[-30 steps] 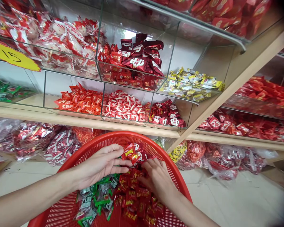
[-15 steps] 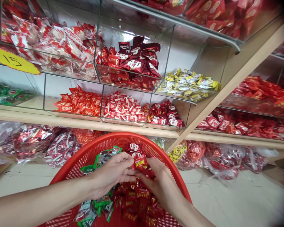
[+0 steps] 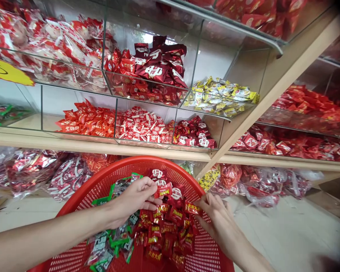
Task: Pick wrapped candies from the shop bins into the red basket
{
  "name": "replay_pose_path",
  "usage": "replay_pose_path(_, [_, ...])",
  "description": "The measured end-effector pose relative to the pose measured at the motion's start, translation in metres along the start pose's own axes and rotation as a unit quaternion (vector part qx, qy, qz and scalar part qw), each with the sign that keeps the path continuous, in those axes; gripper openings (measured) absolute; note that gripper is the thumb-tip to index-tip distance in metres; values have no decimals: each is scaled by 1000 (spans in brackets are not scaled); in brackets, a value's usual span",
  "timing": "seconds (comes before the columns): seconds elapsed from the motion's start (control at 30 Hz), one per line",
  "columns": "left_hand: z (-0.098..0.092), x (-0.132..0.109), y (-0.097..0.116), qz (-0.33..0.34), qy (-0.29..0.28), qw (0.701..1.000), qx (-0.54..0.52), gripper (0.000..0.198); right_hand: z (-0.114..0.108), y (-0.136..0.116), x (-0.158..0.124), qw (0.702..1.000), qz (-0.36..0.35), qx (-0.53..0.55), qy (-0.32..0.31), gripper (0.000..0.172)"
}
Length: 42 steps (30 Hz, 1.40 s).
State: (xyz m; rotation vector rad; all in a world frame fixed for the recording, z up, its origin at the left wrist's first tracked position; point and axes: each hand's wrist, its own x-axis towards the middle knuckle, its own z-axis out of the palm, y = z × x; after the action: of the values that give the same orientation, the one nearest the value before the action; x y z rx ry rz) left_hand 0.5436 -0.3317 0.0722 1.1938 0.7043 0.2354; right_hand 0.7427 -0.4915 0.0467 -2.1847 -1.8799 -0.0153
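My left hand [image 3: 133, 200] is over the middle of a red plastic mesh basket [image 3: 136, 163], pinching a red-wrapped candy [image 3: 163, 190] at its fingertips. My right hand [image 3: 218, 221] is near the basket's right rim and holds another red-wrapped candy [image 3: 193, 208] between its fingers. Below them lies a heap of red-wrapped candies [image 3: 161, 232]. Green-and-silver wrapped candies [image 3: 107, 241] lie to its left, and dark red packets [image 3: 158, 174] lie at the far side, partly hidden by my left hand.
Glass-walled shelf bins [image 3: 144, 124] hold sorted wrapped sweets in red, white and yellow, with a yellow price tag [image 3: 5, 71] at the left. Bulging plastic bags of sweets [image 3: 260, 185] stand along the shelf's base on a pale tiled floor [image 3: 286, 234].
My right hand has moved right toward the basket rim, and the hands are now further apart. The left hand has shifted slightly up the basket. The view has moved slightly.
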Motion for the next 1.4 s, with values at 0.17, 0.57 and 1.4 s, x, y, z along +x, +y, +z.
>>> replay_pose_path(0.17, [-1,1,0,2,4,999,47,27,17,1,-13,999,-8,-43,-18,13])
replay_pose_path(0.57, [-10,19,-12,0,-11,980,196,30,39,3,-22,999,-4,-52,3,18])
replay_pose_path(1.4, [64,37,-52,161,-78,846,502,11,29,9,-35,994,3,-48,100,14])
